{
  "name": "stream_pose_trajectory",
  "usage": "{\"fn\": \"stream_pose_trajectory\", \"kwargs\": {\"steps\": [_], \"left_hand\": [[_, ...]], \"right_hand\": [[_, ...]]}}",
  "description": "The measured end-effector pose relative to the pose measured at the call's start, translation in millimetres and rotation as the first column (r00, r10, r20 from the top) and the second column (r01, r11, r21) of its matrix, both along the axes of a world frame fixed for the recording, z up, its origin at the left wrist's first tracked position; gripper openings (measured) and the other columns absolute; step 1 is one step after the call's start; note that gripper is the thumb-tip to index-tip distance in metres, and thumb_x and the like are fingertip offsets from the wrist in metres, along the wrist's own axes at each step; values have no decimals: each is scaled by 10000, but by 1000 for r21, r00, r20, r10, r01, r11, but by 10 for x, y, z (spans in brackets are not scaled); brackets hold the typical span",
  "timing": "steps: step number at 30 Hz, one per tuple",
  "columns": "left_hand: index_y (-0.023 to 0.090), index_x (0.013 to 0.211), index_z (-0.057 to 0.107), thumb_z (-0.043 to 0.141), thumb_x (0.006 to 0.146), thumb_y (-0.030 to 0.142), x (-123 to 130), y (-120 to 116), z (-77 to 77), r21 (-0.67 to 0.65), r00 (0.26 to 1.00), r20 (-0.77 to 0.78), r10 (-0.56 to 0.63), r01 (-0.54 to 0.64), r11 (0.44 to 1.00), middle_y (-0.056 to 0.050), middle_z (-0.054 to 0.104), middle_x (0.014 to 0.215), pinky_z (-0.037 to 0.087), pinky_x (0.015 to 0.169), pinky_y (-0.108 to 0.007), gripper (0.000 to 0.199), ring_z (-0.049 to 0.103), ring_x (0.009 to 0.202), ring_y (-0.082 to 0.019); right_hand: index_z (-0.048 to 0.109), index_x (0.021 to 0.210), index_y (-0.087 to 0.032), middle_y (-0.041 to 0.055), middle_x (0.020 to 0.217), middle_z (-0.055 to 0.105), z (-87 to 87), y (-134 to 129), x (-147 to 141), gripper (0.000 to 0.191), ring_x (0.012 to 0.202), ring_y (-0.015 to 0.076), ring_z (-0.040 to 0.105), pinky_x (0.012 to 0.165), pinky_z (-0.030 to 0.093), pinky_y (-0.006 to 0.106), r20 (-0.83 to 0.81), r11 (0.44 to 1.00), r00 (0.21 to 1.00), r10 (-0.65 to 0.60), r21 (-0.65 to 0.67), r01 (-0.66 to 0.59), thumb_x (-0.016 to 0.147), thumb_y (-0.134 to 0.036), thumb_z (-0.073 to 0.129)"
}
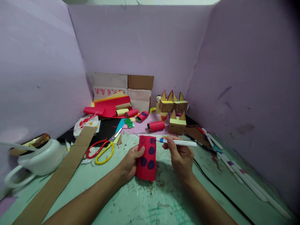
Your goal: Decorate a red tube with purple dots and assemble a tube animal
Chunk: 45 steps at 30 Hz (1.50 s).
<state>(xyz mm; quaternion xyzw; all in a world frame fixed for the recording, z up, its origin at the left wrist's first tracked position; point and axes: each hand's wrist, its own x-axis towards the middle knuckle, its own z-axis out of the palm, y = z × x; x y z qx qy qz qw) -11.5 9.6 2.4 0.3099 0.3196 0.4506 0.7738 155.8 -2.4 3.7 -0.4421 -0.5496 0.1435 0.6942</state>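
My left hand (pixel 133 161) grips the left edge of a red paper piece (pixel 147 175), thumb on its front. Several dark purple dots mark the paper, and an outlined circle shows at its upper left. In my right hand (pixel 181 157) is a white marker (pixel 184 142) with a blue collar, its tip touching or very near the partly filled circle at the paper's upper right. Scissors (pixel 105 148) with one red and one yellow handle lie left of my left hand, blades pointing away.
A cardboard strip (pixel 58 178) and white teapot-like pot (pixel 42 157) stand at left. Red paper rolls (pixel 156 126) and cardboard boxes with pointed ears (pixel 177 125) sit behind. Markers (pixel 246 178) and a black cable (pixel 217 187) lie at right. Purple panels (pixel 140 40) enclose the table.
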Motion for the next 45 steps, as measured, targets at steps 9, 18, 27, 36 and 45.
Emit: {"fn": "stream_pose_trajectory", "kwargs": {"steps": [9,18,27,36,45], "left_hand": [[116,858,718,938,496,379,12,-5,15,-10,1000,6,13,-13,1000,-61,746,730,546,618,-271,498,659,620,-161],[106,846,723,940,486,391,5,-7,25,-8,1000,-6,10,-11,1000,-76,749,739,554,626,-276,508,661,628,-165],[110,849,721,937,496,383,10,1,11,-7,1000,2,7,-7,1000,-73,746,727,559,619,-273,497,661,620,-164],[120,814,704,925,521,379,16,-12,24,12,1000,10,-15,15,1000,-60,735,689,563,605,-295,449,654,579,-169],[120,849,693,934,495,408,13,-13,6,10,1000,-3,8,-8,1000,-62,734,715,573,612,-312,516,660,604,-177]], "right_hand": [[682,773,-166,10,605,643,-16,7,1,282,569,157,612,560,484,283,-1,999,1000,-13,-38,13,914,-394,595],[678,755,-168,5,613,633,-6,18,-12,280,569,154,601,560,481,286,-31,999,999,-23,-33,22,905,-394,605],[665,779,-181,-2,642,624,-10,7,-21,247,611,154,592,606,472,297,-11,1000,1000,3,-8,-3,925,-365,588],[681,825,-187,-3,654,639,-33,21,-24,221,617,157,611,608,482,293,16,1000,1000,-6,23,6,934,-351,581],[701,860,-190,0,661,668,-38,11,-40,184,591,153,636,579,498,278,54,999,998,-12,46,10,929,-324,595]]}}
